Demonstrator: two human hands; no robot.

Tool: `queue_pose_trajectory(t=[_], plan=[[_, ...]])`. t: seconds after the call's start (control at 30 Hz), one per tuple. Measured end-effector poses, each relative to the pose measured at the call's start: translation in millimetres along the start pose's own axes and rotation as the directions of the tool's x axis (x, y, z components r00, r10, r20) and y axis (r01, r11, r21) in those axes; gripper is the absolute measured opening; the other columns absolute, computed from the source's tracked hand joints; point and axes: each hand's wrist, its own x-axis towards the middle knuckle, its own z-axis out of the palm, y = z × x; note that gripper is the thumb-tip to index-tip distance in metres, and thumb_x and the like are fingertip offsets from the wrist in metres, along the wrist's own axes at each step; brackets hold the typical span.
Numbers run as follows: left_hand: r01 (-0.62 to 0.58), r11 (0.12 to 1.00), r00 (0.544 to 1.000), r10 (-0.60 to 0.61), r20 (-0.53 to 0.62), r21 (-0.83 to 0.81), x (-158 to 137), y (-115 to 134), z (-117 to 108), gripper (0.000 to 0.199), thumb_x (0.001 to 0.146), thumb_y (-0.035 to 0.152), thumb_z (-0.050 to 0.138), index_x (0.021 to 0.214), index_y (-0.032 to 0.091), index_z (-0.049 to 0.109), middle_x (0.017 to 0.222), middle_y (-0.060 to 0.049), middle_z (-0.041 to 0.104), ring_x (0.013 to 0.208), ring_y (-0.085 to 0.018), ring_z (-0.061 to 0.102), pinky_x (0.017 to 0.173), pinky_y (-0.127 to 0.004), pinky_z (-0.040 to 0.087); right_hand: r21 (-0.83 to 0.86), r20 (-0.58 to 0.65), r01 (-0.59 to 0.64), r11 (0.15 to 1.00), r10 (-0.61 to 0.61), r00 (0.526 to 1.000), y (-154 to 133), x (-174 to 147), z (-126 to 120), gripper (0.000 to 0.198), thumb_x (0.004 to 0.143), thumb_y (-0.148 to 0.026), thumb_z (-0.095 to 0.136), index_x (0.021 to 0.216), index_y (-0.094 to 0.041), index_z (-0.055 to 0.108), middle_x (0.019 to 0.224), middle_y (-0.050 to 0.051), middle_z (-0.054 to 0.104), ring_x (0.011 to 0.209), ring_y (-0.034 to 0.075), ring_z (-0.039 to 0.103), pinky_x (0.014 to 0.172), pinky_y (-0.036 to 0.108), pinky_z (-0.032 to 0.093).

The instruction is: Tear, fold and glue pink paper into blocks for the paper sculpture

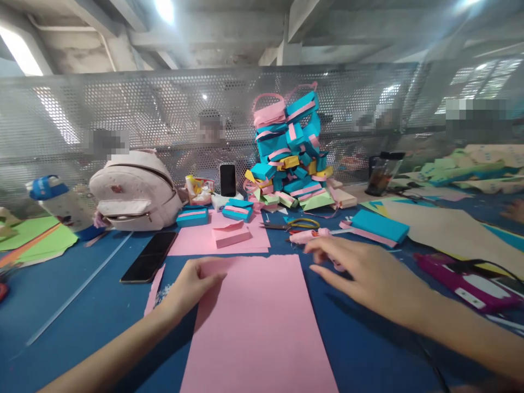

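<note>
A large pink paper sheet lies lengthwise in front of me, its far edge slightly ragged. My left hand is closed at the sheet's far left corner, the thumb on top of the paper; its other fingers are partly hidden. My right hand hovers right of the sheet, fingers apart and holding nothing. Close to its fingertips lies a pink glue gun, partly covered by the hand. Scissors with yellow handles rest just behind the glue gun. A folded pink paper box sits on another pink sheet beyond.
Blue paper boxes and a black phone lie left of centre. A pale backpack and a bottle stand farther left. Stacked paper bags and boxes rise against the perforated metal screen. A purple device lies right.
</note>
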Motion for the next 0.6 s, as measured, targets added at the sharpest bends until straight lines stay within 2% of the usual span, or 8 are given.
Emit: queue_pose_trajectory(t=[0.03, 0.1, 0.2, 0.27, 0.33, 0.47, 0.6], plan=[[0.000, 1.000, 1.000, 0.000, -0.001, 0.000, 0, 2, 3, 0.040, 0.083, 0.041, 0.064, 0.106, 0.009, 0.074, 0.093, -0.009, 0.078, 0.085, -0.028, 0.073, 0.073, -0.031, 0.056, 0.026, -0.006, 0.059, 0.998, -0.059, 0.998, -9, 6, 4, 0.031, 0.094, -0.034, 0.052, 0.123, -0.022, 0.055, 0.121, 0.009, 0.067, 0.105, 0.027, 0.065, 0.084, 0.040, 0.051], [-0.014, 1.000, 1.000, 0.014, 0.005, 0.010, -2, 5, 9, 0.043, 0.085, 0.042, 0.062, 0.110, 0.009, 0.072, 0.097, -0.010, 0.078, 0.085, -0.027, 0.073, 0.072, -0.031, 0.057, 0.049, 0.034, 0.126, 0.991, -0.127, 0.991, -19, 21, 16, 0.040, 0.091, -0.032, 0.059, 0.128, -0.018, 0.053, 0.128, 0.013, 0.063, 0.117, 0.030, 0.058, 0.096, 0.045, 0.046], [-0.062, 0.996, 0.998, 0.061, 0.023, 0.070, -6, 7, 13, 0.043, 0.086, 0.039, 0.059, 0.117, 0.011, 0.069, 0.098, -0.009, 0.078, 0.088, -0.027, 0.073, 0.074, -0.032, 0.057, 0.180, 0.135, 0.108, 0.978, -0.134, 0.982, -22, 42, 39, 0.033, 0.090, -0.023, 0.061, 0.122, -0.017, 0.059, 0.115, 0.011, 0.068, 0.106, 0.028, 0.062, 0.088, 0.040, 0.048], [-0.118, 0.984, 0.993, 0.114, 0.034, 0.137, -7, 6, 10, 0.039, 0.083, 0.033, 0.060, 0.116, 0.014, 0.069, 0.104, -0.008, 0.076, 0.097, -0.027, 0.071, 0.082, -0.033, 0.056, 0.265, 0.164, 0.118, 0.957, -0.166, 0.973, -22, 51, 51, 0.020, 0.090, -0.015, 0.059, 0.109, -0.018, 0.066, 0.108, 0.007, 0.070, 0.101, 0.023, 0.064, 0.084, 0.034, 0.048], [-0.186, 0.959, 0.982, 0.181, 0.045, 0.215, -5, 4, 4, 0.039, 0.079, 0.026, 0.061, 0.116, 0.018, 0.069, 0.113, -0.006, 0.074, 0.106, -0.026, 0.068, 0.091, -0.033, 0.052, 0.303, 0.170, 0.142, 0.942, -0.200, 0.965, -22, 56, 59, 0.016, 0.089, -0.011, 0.058, 0.100, -0.018, 0.068, 0.105, 0.005, 0.070, 0.098, 0.020, 0.064, 0.083, 0.029, 0.048], [-0.316, 0.865, 0.947, 0.309, 0.083, 0.390, 7, 1, 2, 0.037, 0.081, 0.017, 0.055, 0.114, 0.021, 0.070, 0.106, -0.005, 0.075, 0.099, -0.024, 0.069, 0.091, -0.034, 0.050, 0.320, 0.158, 0.190, 0.928, -0.250, 0.955, -24, 60, 70, 0.018, 0.088, -0.007, 0.057, 0.098, -0.018, 0.068, 0.102, 0.004, 0.070, 0.098, 0.019, 0.063, 0.082, 0.028, 0.047], [-0.438, 0.730, 0.894, 0.413, 0.171, 0.525, 12, 7, 23, 0.019, 0.080, 0.014, 0.058, 0.090, 0.022, 0.072, 0.096, -0.003, 0.075, 0.093, -0.022, 0.067, 0.089, -0.032, 0.048, 0.298, 0.144, 0.210, 0.931, -0.261, 0.954, -27, 58, 80, 0.022, 0.091, -0.007, 0.051, 0.103, -0.018, 0.067, 0.103, 0.007, 0.067, 0.099, 0.020, 0.061, 0.084, 0.030, 0.048]])
